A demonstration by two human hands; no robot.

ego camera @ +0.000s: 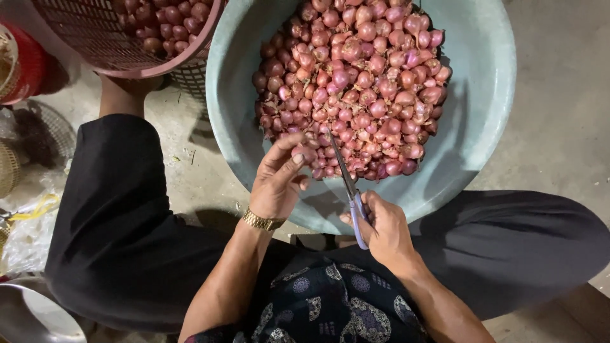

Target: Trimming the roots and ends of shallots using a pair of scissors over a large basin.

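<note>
A large pale green basin [483, 76] on the floor holds a heap of small red shallots [356, 82]. My left hand [279, 181], with a gold watch at the wrist, reaches over the basin's near rim, and its fingertips pinch one shallot [307, 153] at the heap's near edge. My right hand [381, 228] grips a pair of scissors [348, 187] with light purple handles. The closed blades point up toward the shallot in my left fingers. My legs in black trousers spread around the basin.
A pink plastic basket [127, 44] with more shallots sits at the upper left. A red container [22, 63] and woven baskets [9, 168] lie at the left edge. A metal bowl [32, 314] is at the lower left. Bare concrete floor [559, 114] lies to the right.
</note>
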